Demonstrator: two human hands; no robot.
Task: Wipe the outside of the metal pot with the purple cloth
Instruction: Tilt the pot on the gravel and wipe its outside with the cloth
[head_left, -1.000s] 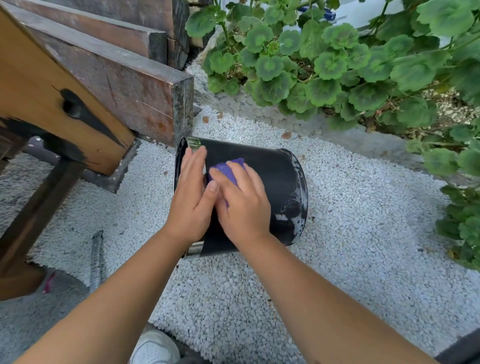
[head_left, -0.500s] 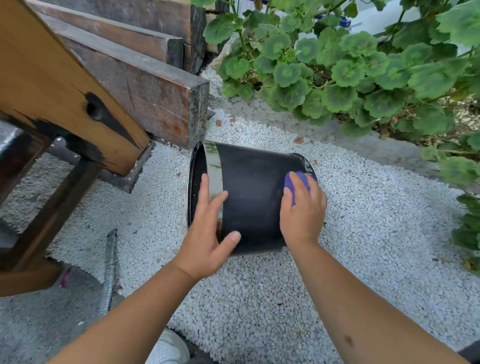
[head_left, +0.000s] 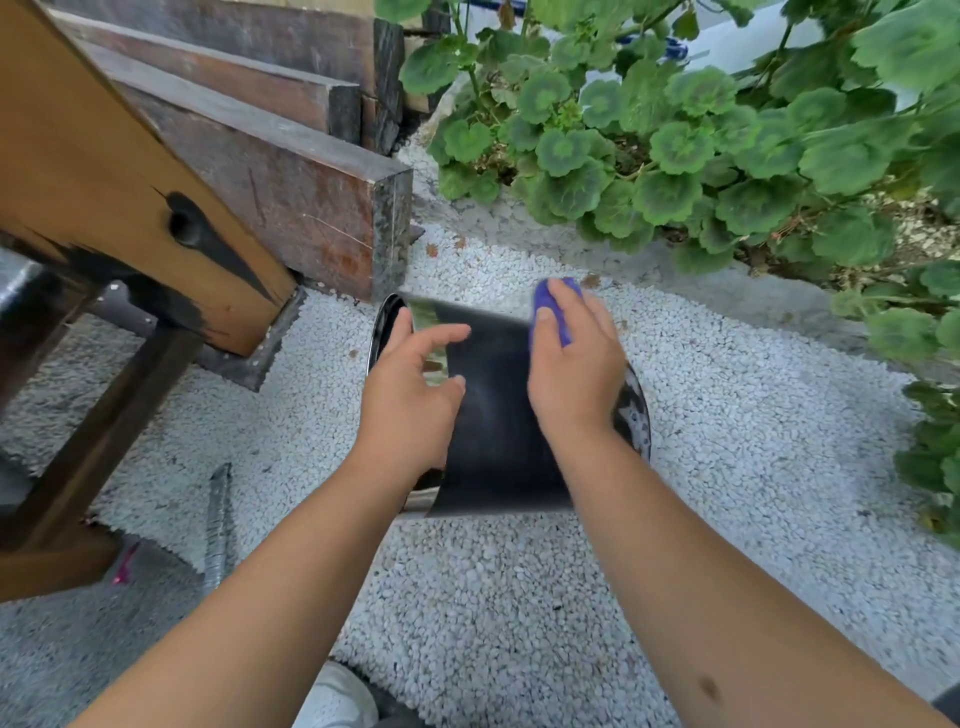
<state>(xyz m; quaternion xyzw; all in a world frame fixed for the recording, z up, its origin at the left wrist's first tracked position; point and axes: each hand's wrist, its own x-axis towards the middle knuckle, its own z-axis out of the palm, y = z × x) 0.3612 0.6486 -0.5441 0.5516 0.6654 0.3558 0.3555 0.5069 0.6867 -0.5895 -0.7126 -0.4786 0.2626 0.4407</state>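
Note:
A black metal pot (head_left: 493, 415) lies on its side on white gravel, its open mouth facing left and its worn base to the right. My right hand (head_left: 576, 374) presses the purple cloth (head_left: 553, 312) against the pot's upper side near the base end; only the cloth's far part shows beyond my fingers. My left hand (head_left: 410, 400) rests on the pot near the shiny rim, fingers spread and relaxed.
Wooden beams (head_left: 291, 187) and a slanted wooden post (head_left: 104, 171) stand close on the left of the pot. A leafy green plant (head_left: 675, 145) fills the back right behind a concrete edge. A metal rod (head_left: 218, 519) lies on the gravel at lower left. A white shoe (head_left: 337, 696) is below.
My right hand has slid the cloth from the middle of the pot toward the base end and then up to its far side. My left hand shifted on the rim and spread its fingers.

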